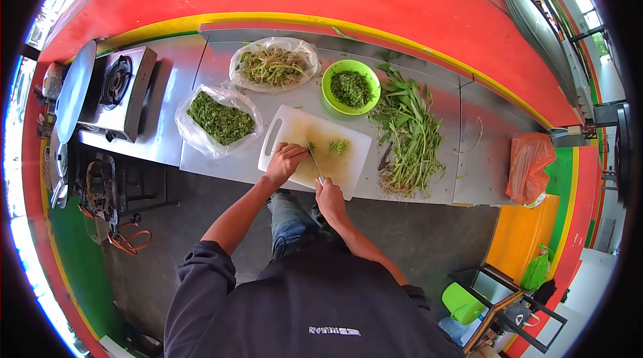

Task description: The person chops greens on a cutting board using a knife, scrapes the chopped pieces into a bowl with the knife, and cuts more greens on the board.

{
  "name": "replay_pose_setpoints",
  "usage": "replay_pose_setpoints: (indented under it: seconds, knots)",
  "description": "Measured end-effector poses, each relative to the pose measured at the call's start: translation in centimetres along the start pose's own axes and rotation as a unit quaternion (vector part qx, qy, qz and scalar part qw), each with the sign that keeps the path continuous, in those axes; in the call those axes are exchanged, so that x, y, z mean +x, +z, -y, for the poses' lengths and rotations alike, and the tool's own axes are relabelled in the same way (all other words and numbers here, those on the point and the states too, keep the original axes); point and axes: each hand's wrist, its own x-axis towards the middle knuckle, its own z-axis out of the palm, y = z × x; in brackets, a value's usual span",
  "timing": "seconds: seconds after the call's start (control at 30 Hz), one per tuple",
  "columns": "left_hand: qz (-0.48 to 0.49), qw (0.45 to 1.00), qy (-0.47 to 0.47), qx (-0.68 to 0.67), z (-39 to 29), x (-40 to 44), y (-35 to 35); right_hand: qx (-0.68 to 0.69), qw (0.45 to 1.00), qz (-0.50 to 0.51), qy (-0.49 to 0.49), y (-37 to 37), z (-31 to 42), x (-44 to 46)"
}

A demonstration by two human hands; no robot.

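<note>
Right fingers (325, 190) clenched round the knife (313, 157), my left fingers (295, 150) pinch greens (311, 146) on the board (358, 154), seemingly to steady them beside the blade, the bowl (326, 95) near for easy reach.

Bright daylight from the sides; strong fisheye distortion, black corners.

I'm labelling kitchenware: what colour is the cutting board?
The cutting board is white, stained yellowish, clearest in the head view.
</note>
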Motion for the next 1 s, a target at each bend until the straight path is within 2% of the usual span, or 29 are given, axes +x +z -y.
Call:
replay_pose_setpoints:
  seconds: [0.23,0.67,0.93,1.0]
  knots:
    - [0.005,1.0,0.003,0.011,0.1,0.1,-0.4,0.035,0.999,-0.015,-0.006,-0.3,0.0,-0.9]
    - [0.012,1.0,-0.005,-0.009,-0.3,0.4,-0.9,-0.015,1.0,-0.015,-0.005,-0.1,1.1,1.0]
    - [-0.004,1.0,0.003,-0.002,0.4,0.1,-0.5,0.016,0.999,-0.037,0.037,-1.5,-0.7,0.4]
    - [-0.004,1.0,0.012,0.013,0.1,0.2,-0.7,0.035,0.999,-0.029,-0.002,-1.5,-0.8,-0.6]
